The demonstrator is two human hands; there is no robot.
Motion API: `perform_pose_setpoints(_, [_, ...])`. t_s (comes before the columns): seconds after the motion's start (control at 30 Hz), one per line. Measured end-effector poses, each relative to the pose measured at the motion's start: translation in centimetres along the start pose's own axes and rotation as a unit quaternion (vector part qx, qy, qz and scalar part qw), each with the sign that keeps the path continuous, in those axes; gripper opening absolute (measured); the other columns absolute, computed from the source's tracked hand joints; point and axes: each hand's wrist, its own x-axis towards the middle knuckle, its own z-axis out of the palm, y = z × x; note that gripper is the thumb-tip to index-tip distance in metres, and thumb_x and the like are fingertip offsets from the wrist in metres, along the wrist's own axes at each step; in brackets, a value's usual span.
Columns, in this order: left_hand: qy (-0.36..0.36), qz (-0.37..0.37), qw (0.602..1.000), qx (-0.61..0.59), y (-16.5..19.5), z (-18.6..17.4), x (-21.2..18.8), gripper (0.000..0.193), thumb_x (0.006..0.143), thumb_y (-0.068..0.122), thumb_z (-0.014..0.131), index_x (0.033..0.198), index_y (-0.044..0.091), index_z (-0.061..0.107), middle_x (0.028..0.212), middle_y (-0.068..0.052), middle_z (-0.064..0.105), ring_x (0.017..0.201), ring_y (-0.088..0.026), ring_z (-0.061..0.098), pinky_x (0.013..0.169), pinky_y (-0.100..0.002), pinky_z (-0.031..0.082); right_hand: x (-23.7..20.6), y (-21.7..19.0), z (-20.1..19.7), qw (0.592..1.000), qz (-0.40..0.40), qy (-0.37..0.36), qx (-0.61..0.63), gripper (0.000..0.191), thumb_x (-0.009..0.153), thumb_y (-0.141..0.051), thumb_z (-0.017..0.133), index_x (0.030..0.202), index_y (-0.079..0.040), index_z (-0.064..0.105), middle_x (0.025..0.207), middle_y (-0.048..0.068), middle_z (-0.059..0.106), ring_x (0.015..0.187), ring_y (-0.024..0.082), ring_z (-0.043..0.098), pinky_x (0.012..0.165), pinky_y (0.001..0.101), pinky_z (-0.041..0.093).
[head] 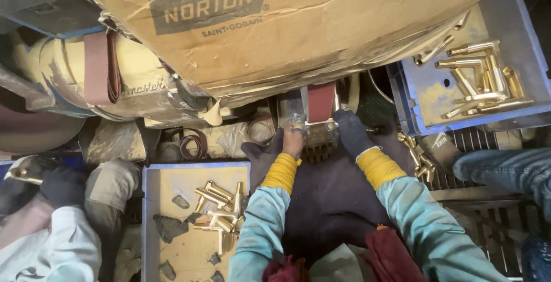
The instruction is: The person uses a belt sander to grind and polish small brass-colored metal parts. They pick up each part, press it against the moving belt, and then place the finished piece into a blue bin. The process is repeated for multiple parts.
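At the sanding belt [320, 101], my left hand [293, 141] pinches a small metal piece [297, 122], fingers clenched around it, holding it just beside the reddish strip. My right hand [351, 131], gloved dark, rests by the belt's other edge; I cannot tell whether its fingers grip anything. Brass handles [218, 207] lie in the blue tray [150, 201] at my left, more in a blue crate [531, 41] at my right.

A box [275, 23] hangs over the belt [320, 101]. Both hands [293, 140] are at the belt. One tray [150, 213] lies left, another tray [419, 95] right, both with handles [218, 207] inside.
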Motion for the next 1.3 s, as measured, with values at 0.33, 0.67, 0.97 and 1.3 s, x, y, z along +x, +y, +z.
perform_pose_setpoints(0.33, [0.029,0.289,0.940,0.181,-1.3,-1.2,-1.6,0.018,0.098,0.003,0.051,0.114,0.004,0.059,0.100,-0.007,0.065,0.088,-0.017,0.061,0.076,-0.031,0.050,-1.9,-1.2,0.2,0.994,0.020,0.012,0.109,0.025,0.107,-0.024,0.045,0.095,-0.004,0.056,0.077,0.005,0.061,0.068,0.015,0.059,0.065,0.0317,0.051])
perform_pose_setpoints(0.67, [-0.007,0.131,0.989,0.063,-0.4,-1.5,-1.1,0.017,0.095,0.002,0.050,0.110,0.004,0.058,0.092,-0.005,0.064,0.080,-0.013,0.060,0.068,-0.029,0.050,-1.2,-1.4,0.6,0.992,0.024,-0.019,0.119,0.030,0.102,-0.027,0.049,0.089,-0.002,0.061,0.071,0.006,0.063,0.060,0.016,0.061,0.059,0.0324,0.051])
perform_pose_setpoints(0.97, [0.019,0.002,0.999,0.027,-0.8,-2.0,0.2,0.017,0.100,0.009,0.046,0.112,0.010,0.058,0.077,-0.003,0.060,0.058,-0.011,0.051,0.047,-0.028,0.039,0.7,0.8,1.9,0.983,0.106,-0.028,0.148,0.029,0.104,-0.024,0.049,0.095,0.000,0.063,0.070,0.007,0.056,0.062,0.017,0.054,0.060,0.0365,0.045])
perform_pose_setpoints(1.3, [-0.003,0.126,0.991,0.051,-1.3,-3.2,-2.6,0.011,0.096,0.005,0.050,0.106,0.008,0.052,0.080,-0.002,0.060,0.061,-0.010,0.055,0.048,-0.027,0.043,-1.1,3.5,0.9,0.981,-0.178,-0.021,-0.073,0.025,0.108,-0.017,0.043,0.097,-0.004,0.061,0.085,0.008,0.061,0.078,0.015,0.059,0.074,0.0312,0.051])
